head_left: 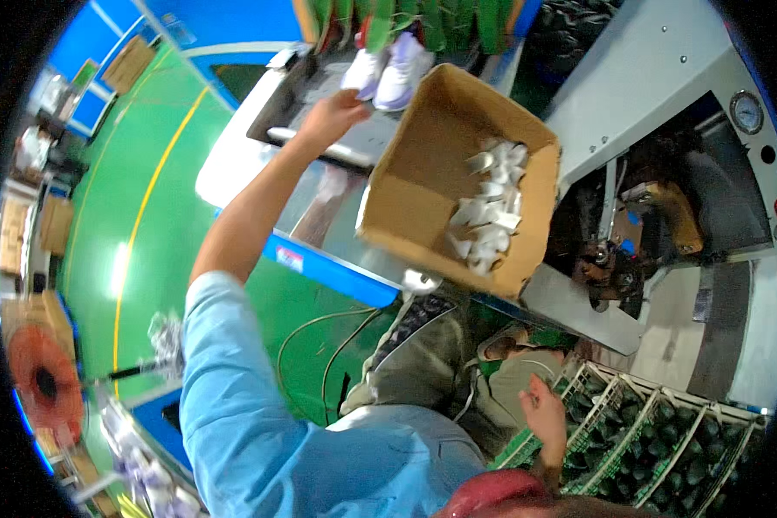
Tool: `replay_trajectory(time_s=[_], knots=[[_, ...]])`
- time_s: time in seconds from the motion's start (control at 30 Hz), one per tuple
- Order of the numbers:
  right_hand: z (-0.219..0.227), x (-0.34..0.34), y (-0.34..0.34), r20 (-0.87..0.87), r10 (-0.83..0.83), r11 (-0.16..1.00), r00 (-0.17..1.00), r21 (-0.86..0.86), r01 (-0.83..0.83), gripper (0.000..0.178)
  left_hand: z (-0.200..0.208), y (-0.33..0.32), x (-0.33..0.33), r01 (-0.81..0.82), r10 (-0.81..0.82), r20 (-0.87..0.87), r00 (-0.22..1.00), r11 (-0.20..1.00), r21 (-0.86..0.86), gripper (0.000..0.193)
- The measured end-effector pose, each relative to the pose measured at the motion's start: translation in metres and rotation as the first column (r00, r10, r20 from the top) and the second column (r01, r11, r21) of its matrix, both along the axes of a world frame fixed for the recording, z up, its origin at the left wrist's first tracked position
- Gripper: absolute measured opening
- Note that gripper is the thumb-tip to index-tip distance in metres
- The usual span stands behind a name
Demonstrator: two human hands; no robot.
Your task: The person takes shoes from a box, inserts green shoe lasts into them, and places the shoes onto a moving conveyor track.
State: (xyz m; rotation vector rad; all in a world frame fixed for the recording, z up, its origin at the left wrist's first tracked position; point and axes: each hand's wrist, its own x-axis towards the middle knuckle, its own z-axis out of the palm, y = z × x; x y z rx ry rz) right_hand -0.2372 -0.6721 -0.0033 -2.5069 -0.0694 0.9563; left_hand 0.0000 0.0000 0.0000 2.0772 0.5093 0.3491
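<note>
The left hand [330, 123] is at white-and-lilac sneakers [403, 73] — pinching or not, I can't tell; the right hand [544, 414] hangs loosely spread.

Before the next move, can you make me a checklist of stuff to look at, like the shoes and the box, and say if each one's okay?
1. Shoes side by side: ok, toes toward the person.
2. Left hand touching a shoe: cannot tell; its fingertips are right by the left shoe's toe.
3. Right hand empty: ok, nothing shows in it.
4. White pieces inside the box: ok.
5. White pieces neatly lined up: not ok, they lie in a jumble.
6. Gauge reading: cannot tell, too small.
</note>
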Motion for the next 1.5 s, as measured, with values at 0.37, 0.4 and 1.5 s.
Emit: replay_trajectory(time_s=[0.37, 0.4, 1.5], knots=[[-0.063, -0.068, -0.031, -0.402, -0.422, 0.74, 0.812, 0.365, 0.565, 0.051, -0.006, -0.081, 0.096, -0.061, 0.128, -0.211, 0.969, 0.953, 0.298, 0.058], [-0.052, -0.054, -0.012, -0.279, -0.284, 0.819, 0.917, 0.427, 0.384, 0.051, 0.001, -0.073, 0.072, -0.054, 0.117, -0.187, 0.975, 0.948, 0.314, 0.057], [0.036, -0.034, 0.02, -0.707, -0.156, -0.62, 0.689, 0.614, 0.489, 0.088, 0.041, -0.432, -0.234, 0.083, -0.294, -0.094, 0.951, 0.539, -0.838, 0.044]])
